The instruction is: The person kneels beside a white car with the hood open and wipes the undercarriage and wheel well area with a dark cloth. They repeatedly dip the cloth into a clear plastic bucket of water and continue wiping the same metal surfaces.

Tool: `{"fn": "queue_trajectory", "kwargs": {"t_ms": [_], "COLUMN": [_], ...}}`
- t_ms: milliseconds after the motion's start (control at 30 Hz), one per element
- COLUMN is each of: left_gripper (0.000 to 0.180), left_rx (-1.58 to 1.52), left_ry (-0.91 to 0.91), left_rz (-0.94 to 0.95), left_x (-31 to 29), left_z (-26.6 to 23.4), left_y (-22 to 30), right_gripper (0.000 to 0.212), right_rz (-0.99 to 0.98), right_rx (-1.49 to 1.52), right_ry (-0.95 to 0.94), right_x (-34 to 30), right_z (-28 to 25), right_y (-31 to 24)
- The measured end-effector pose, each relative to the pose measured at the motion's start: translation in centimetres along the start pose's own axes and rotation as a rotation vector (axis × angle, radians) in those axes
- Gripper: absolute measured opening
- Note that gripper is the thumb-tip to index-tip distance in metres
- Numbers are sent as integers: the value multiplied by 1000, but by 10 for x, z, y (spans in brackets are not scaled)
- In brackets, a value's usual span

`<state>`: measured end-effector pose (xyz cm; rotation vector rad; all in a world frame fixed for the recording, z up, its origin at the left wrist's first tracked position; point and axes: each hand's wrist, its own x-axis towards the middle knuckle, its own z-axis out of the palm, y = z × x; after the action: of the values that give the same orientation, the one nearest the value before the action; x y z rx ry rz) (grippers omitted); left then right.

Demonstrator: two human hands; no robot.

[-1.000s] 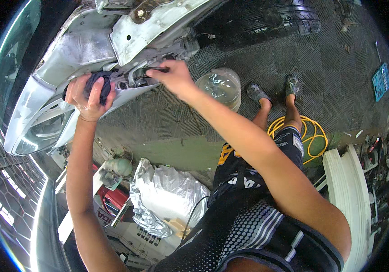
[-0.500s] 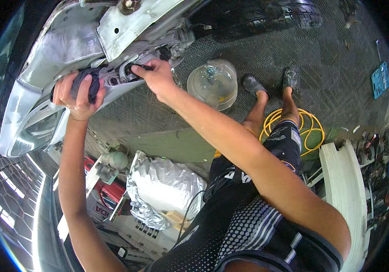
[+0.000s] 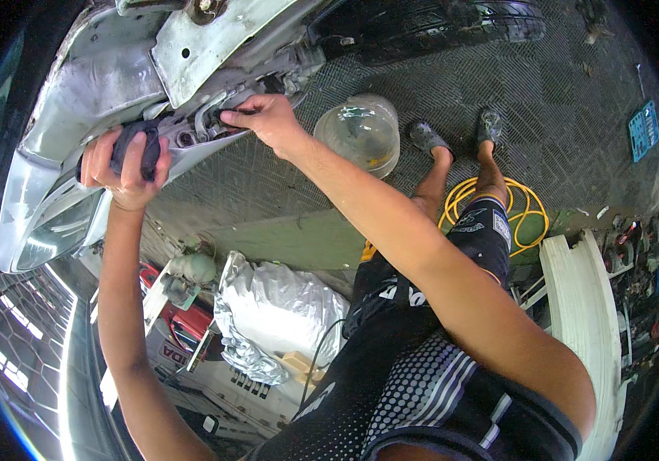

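My left hand [image 3: 127, 170] is closed around a dark, crumpled cloth [image 3: 139, 151], which it presses near the edge of a silver car body [image 3: 103, 88]. Just right of it, my right hand [image 3: 268, 127] reaches to a bent metal bracket [image 3: 205, 121] in the car's open seam. Its thumb and fingers are pinched together there; a small dark thing shows at the fingertips, too hidden to name. A clear lamp [image 3: 68, 223] of the car lies below my left hand.
A clear plastic bucket [image 3: 358, 138] stands on the dark ribbed mat, near my feet. Behind them lies a coiled yellow hose [image 3: 533, 223]. A tyre [image 3: 437, 31] is at the top, a blue case [image 3: 643, 132] far right. Silver sheeting [image 3: 276, 307] and a white panel [image 3: 587, 300] are lower down.
My left hand and the cloth have shifted slightly left along the car's edge. My right hand stays at the bracket, its fingers a little straighter. The whole view has tilted slightly.
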<state>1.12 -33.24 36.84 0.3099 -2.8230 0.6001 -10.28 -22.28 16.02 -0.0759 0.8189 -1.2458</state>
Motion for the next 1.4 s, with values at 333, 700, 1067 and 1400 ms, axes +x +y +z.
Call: {"fn": "queue_trajectory", "kwargs": {"t_ms": [333,700,1067,1400], "left_gripper": [47,48,51,46], "left_rx": [1,-2,9,4], "left_ry": [21,16,18,18], "left_rz": [5,1,4,-6], "left_x": [-3,3,6,3], "left_z": [2,1,1,-2], "left_y": [0,0,1,3], "right_gripper": [23,32,37,28], "right_rz": [-77,-167,-180,-201], "right_rx": [-87,-492,-386,-100], "right_ry": [125,462,282,-74], "right_x": [-19,-31,-16,-9], "right_z": [17,53,27,0], "right_y": [-16,-33,-15,-12]}}
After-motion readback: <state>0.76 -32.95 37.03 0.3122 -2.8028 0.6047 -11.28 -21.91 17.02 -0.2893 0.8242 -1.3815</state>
